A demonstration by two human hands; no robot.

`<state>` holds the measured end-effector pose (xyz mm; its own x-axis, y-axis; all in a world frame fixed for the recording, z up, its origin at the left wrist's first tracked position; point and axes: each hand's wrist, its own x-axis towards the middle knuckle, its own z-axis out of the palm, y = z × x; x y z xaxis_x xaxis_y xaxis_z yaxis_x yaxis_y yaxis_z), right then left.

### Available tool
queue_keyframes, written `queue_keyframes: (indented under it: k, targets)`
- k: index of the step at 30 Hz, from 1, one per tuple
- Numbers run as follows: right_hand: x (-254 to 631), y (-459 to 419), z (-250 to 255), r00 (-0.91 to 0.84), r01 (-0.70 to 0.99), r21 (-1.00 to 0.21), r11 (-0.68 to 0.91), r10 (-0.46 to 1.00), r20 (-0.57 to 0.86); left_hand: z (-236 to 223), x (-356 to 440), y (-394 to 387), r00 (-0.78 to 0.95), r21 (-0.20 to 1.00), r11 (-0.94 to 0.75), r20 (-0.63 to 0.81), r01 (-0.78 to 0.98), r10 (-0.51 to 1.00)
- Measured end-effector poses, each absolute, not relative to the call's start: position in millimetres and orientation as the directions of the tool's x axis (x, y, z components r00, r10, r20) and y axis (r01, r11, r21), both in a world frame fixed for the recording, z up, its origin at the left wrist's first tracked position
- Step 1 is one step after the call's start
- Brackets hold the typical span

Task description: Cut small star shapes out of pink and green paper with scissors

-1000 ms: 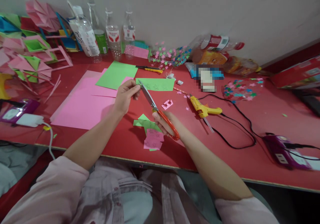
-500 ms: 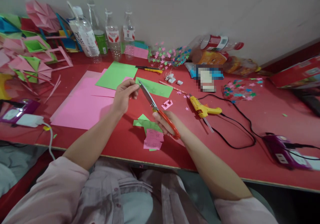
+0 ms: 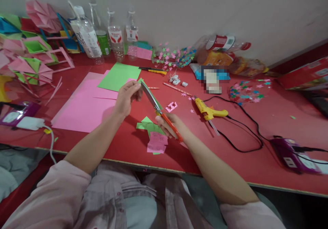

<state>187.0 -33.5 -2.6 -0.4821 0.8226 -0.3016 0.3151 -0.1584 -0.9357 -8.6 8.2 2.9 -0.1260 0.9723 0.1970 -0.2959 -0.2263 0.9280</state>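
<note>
In my right hand [image 3: 167, 125] is a pair of scissors [image 3: 171, 123] with orange handles, its blades pointing up and left toward my left fingertips. My left hand [image 3: 130, 96] pinches the end of a green paper piece [image 3: 159, 103], most of which is hidden behind the blades. The blades lie along the paper; whether they are cutting it I cannot tell. On the table just below are green paper scraps [image 3: 145, 125] and pink paper scraps [image 3: 156, 143] with faint pencil marks. A pink scrap with star-shaped holes [image 3: 171, 106] lies beyond my right hand.
Pink sheets [image 3: 79, 109] and a green sheet [image 3: 119, 76] lie left. A yellow glue gun [image 3: 208, 111] with a looping black cord is on the right, near a purple power strip [image 3: 288, 155]. Plastic bottles [image 3: 115, 34] and paper stars [image 3: 170, 56] stand along the wall.
The green paper piece has turned edge-on behind the scissors, uncovering a striped pencil-like stick on the table. The scissor blades look closer together. Both hands have barely moved.
</note>
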Motion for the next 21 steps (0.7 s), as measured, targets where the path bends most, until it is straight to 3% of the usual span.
queue_keyframes:
  k: [11, 18, 21]
  targets:
    - [186.8, -36.1, 1.0, -0.468, 0.319, -0.937, -0.138, 0.837, -0.283, 7.0, -8.9, 9.1, -0.192, 0.91, -0.205, 0.143, -0.359, 0.971]
    - [185.6, -34.9, -0.7, -0.451, 0.309, -0.938, -0.156, 0.844, -0.289, 6.9, -6.0, 5.7, -0.071, 0.927, -0.124, 0.106, -0.355, 0.992]
    - [185.5, -34.8, -1.2, -0.449, 0.304, -0.94, -0.153, 0.847, -0.284, 5.4, -5.9, 6.1, -0.099, 0.913, -0.152, 0.123, -0.378, 0.987]
